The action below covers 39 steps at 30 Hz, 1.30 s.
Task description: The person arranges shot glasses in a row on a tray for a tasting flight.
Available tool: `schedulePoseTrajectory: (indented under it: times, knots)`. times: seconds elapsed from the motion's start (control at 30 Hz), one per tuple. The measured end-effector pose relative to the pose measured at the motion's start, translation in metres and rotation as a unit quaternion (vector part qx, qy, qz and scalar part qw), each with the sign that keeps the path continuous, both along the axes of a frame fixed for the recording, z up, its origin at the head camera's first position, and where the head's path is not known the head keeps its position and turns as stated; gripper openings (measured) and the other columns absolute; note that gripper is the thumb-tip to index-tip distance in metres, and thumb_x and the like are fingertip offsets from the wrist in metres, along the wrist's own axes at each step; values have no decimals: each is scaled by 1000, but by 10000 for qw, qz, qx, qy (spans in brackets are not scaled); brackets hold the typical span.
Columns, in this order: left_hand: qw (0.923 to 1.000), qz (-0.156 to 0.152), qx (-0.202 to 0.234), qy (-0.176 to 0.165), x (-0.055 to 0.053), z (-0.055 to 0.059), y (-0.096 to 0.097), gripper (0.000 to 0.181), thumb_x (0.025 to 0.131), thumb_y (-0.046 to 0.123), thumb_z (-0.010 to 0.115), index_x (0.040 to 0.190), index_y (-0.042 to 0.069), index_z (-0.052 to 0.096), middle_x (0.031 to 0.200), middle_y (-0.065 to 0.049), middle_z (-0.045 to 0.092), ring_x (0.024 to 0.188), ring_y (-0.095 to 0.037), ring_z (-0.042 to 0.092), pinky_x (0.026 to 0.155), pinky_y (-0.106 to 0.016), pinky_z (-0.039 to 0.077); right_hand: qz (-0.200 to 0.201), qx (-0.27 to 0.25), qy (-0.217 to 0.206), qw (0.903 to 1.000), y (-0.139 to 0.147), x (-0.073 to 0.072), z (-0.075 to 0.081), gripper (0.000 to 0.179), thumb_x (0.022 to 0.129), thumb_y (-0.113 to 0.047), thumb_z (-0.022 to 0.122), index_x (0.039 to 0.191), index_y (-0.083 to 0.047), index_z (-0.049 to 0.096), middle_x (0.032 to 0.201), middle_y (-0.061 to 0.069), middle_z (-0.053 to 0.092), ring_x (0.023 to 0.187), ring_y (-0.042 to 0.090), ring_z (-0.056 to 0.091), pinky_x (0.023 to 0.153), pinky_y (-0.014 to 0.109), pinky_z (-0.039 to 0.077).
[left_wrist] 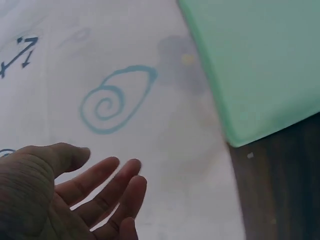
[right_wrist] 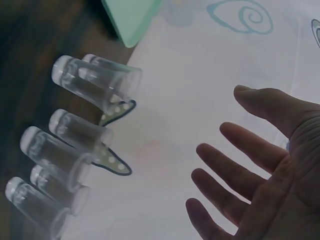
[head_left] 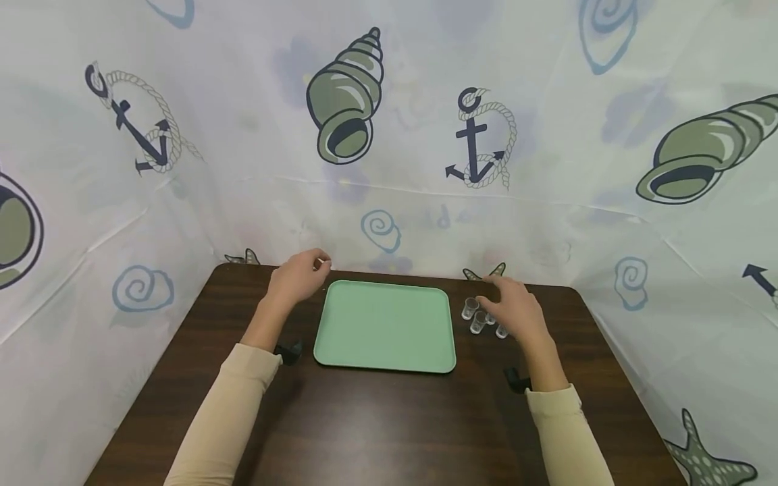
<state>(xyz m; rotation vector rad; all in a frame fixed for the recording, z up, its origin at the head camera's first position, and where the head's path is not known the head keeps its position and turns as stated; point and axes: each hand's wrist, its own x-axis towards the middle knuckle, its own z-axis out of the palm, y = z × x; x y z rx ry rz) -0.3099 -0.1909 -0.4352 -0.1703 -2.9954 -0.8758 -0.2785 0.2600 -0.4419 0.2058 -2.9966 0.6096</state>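
Observation:
Several small clear shot glasses stand upright in a cluster on the table, to the right of a pale green tray. My right hand hovers by the glasses and hides some of them in the head view. In the right wrist view its fingers are spread and relaxed, with nothing held. Past the tray's far left corner, my left hand is raised over the table. Its fingers are loosely bent and hold nothing in the left wrist view, where the thumb stands apart from them.
The dark brown wooden table backs onto a pale curtain printed with shells, anchors and starfish, which also hangs at both sides. A tiny white speck shows on the table by the tray's corner.

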Motion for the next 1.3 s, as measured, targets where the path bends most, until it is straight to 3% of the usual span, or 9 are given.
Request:
schedulePoseTrajectory:
  times: [0.07, 0.17, 0.23, 0.37, 0.53, 0.73, 0.9, 1.17, 1.3]
  knots:
    - [9997, -37, 41, -229, -2, -11, -1, 44, 114, 40, 45, 147, 16, 62, 139, -14, 71, 113, -39, 70, 99, -69, 48, -42, -10, -65, 10000, 0, 2, -4, 56, 104, -36, 70, 154, -12, 59, 145, 22, 66, 107, 42, 73, 76, 55, 58]
    - [9990, -53, 145, -429, -3, -26, -3, 44, 114, 39, 47, 147, 14, 62, 142, -15, 68, 117, -42, 69, 100, -68, 48, -129, -65, -257, 9996, 0, 6, -8, 55, 104, -37, 70, 152, -12, 60, 140, 20, 70, 101, 37, 75, 66, 47, 56]
    - [9986, -37, 261, -448, -4, -35, -5, 44, 114, 37, 47, 147, 11, 62, 142, -18, 68, 115, -42, 69, 97, -65, 52, -197, -98, -398, 9990, 0, 8, -10, 54, 104, -39, 70, 151, -11, 61, 141, 19, 70, 100, 35, 75, 65, 44, 55]
    - [9978, 47, 523, -411, -5, -50, -10, 44, 114, 34, 47, 143, 5, 62, 137, -22, 67, 108, -38, 70, 90, -57, 56, -340, -133, -644, 9973, 0, 11, -15, 55, 104, -41, 69, 150, -11, 61, 135, 17, 73, 82, 28, 71, 59, 39, 50]
    - [9957, 165, 770, -489, -5, -66, -12, 40, 114, 32, 48, 138, 5, 65, 132, -21, 67, 103, -35, 68, 87, -53, 56, -576, -97, -809, 9950, 1, 10, -20, 58, 102, -44, 70, 148, -10, 62, 126, 18, 76, 74, 24, 66, 57, 37, 47]
    - [9939, 283, 851, -635, -2, -82, -13, 38, 114, 31, 50, 135, 4, 67, 128, -20, 68, 102, -35, 68, 87, -53, 55, -828, -84, -1220, 9890, 2, 10, -27, 64, 103, -47, 68, 152, -7, 57, 130, 23, 72, 89, 35, 70, 68, 51, 53]
    - [9918, 319, 957, -783, 0, -96, -13, 41, 114, 31, 50, 140, 2, 63, 134, -23, 66, 112, -40, 68, 93, -56, 55, -924, -70, -1336, 9867, 4, 9, -37, 67, 102, -48, 68, 153, -6, 56, 131, 24, 71, 102, 43, 71, 78, 61, 54]
    - [9840, 422, 1413, -997, 5, -116, -8, 48, 113, 30, 52, 147, -4, 58, 140, -30, 63, 127, -46, 63, 105, -61, 51, -946, -141, -1397, 9856, 9, 2, -54, 68, 102, -49, 69, 152, -6, 56, 136, 26, 70, 110, 46, 71, 81, 63, 55]
    - [9812, 544, 1588, -957, 8, -126, -6, 48, 113, 31, 53, 148, -2, 58, 141, -29, 63, 129, -46, 62, 104, -61, 51, -927, -302, -1353, 9860, 9, -1, -63, 65, 103, -45, 69, 150, -2, 57, 140, 28, 67, 116, 49, 70, 83, 63, 57]
